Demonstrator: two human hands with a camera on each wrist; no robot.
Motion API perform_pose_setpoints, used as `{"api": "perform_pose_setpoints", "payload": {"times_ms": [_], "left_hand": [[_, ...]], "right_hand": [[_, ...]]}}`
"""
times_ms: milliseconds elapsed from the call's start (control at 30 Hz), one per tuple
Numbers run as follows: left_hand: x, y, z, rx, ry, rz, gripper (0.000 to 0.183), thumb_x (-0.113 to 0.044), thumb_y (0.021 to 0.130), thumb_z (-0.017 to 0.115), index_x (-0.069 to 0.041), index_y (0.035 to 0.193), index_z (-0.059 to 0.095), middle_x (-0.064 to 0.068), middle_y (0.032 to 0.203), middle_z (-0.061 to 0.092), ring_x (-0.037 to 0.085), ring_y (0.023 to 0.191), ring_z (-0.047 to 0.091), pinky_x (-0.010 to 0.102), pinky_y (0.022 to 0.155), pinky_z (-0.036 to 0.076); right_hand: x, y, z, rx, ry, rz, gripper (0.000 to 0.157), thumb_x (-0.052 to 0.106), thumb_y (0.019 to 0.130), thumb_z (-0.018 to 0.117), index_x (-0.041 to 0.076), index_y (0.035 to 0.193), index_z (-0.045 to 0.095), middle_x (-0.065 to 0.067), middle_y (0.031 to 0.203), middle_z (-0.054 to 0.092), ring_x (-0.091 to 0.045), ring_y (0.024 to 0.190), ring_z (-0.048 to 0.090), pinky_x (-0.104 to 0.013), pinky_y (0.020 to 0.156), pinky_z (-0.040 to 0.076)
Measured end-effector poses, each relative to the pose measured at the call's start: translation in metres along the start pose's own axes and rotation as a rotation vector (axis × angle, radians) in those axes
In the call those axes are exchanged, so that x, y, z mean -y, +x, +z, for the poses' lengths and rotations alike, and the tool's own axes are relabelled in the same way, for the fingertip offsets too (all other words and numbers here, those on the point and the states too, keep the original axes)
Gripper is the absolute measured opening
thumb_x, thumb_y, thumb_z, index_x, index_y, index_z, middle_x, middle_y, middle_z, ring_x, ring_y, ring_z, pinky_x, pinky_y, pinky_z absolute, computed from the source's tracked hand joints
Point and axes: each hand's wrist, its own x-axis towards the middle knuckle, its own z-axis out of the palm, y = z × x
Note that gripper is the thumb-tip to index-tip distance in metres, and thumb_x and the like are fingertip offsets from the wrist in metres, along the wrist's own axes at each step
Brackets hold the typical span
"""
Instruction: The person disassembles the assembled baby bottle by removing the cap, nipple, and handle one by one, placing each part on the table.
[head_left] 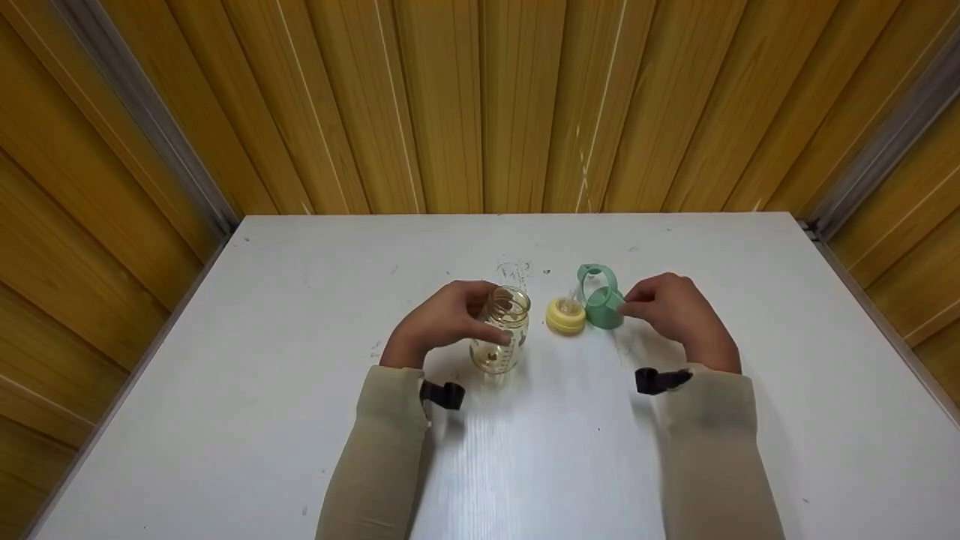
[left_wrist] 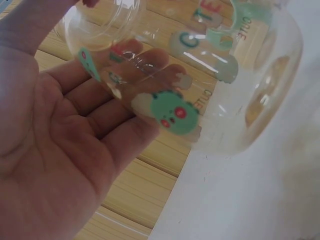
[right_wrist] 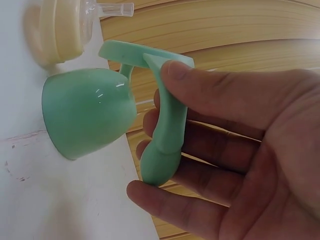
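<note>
My left hand (head_left: 450, 319) curls round a clear baby bottle (head_left: 495, 352), which has an open neck and printed cartoon figures. In the left wrist view the fingers (left_wrist: 125, 142) lie behind the bottle (left_wrist: 225, 115). My right hand (head_left: 671, 311) pinches a green bottle handle (right_wrist: 172, 120), its thumb on the grip near the ring. Beside that handle a green dome-shaped cap (right_wrist: 90, 112) stands on the table, wide end down. Left of the cap sits a yellow collar (head_left: 565, 321) with a clear teat on top. Whether the bottle touches the table, I cannot tell.
A white table (head_left: 225, 420) with small dark marks lies under everything. Yellow wood-look panels (head_left: 517, 105) rise behind it and at both sides. Black wrist mounts (head_left: 442, 394) stick out from both beige sleeves (head_left: 709, 450).
</note>
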Motion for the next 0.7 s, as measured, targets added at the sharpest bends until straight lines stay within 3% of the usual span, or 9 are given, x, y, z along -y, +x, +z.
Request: {"api": "perform_pose_setpoints", "payload": {"times_ms": [400, 700], "left_hand": [[0.0003, 0.0008, -0.0015, 0.01, -0.007, 0.003, 0.059, -0.028, 0.068, 0.089, -0.022, 0.122, 0.065, -0.001, 0.108, 0.071, 0.015, 0.098, 0.065, 0.031, 0.087, 0.052], [-0.0019, 0.0008, -0.0015, 0.018, -0.044, -0.024, 0.061, -0.024, 0.069, 0.088, -0.019, 0.124, 0.063, 0.0, 0.112, 0.07, 0.015, 0.103, 0.066, 0.032, 0.092, 0.051]], "right_hand": [[0.0003, 0.0007, 0.0002, 0.019, 0.01, -0.007, 0.028, 0.031, 0.088, 0.068, 0.01, 0.105, 0.074, -0.012, 0.113, 0.069, -0.027, 0.106, 0.058, -0.045, 0.091, 0.047], [-0.0013, 0.0032, -0.0001, 0.034, 0.011, 0.03, 0.028, 0.031, 0.089, 0.068, 0.01, 0.106, 0.073, -0.014, 0.121, 0.064, -0.029, 0.11, 0.055, -0.046, 0.092, 0.046]]}}
